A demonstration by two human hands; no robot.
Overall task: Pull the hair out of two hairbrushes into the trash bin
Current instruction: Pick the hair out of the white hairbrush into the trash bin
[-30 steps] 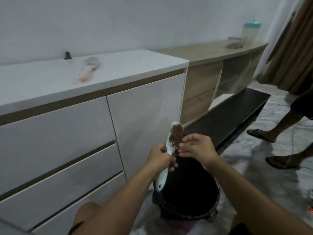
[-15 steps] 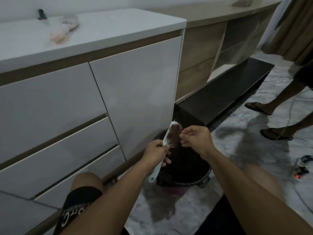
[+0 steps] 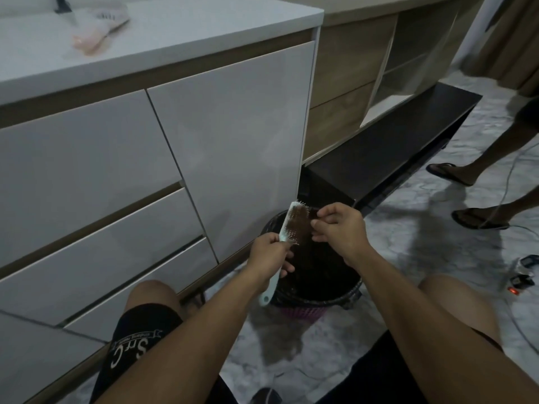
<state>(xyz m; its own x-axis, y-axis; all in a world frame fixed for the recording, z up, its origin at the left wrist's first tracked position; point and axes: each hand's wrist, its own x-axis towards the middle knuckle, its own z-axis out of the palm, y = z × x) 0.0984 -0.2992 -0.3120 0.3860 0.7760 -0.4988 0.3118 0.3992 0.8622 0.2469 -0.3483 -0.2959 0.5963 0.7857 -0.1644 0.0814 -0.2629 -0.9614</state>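
Hairbrush (image 3: pixel 291 228) in white, matted with brown hair across its bristles, is held bristle-side toward the right over the trash bin (image 3: pixel 318 298), which stands on the marble floor (image 3: pixel 408 258) between the person's knees. The left hand (image 3: pixel 269 252) has its grip closed round the brush neck, handle pointing down toward the near rim. The right hand (image 3: pixel 338 228) has its fingertips (image 3: pixel 316 225) narrowed to a pinch at the edge of the hair mat; whether strands are already between them I cannot tell. Over the last second the view has dropped and the hands now sit squarely over the bin (a crouch, by the look of it), so any hair pulled free should fall inside. The mat looks intact, so I judge the first brush barely begun.

Counted: one bin, two hands at work, two brushes. The second hairbrush (image 3: pixel 99 27), pinkish and blurred, lies untouched on the white tabletop (image 3: pixel 204 30) far back. Another person's sandalled feet (image 3: pixel 478 220) stand at the right.
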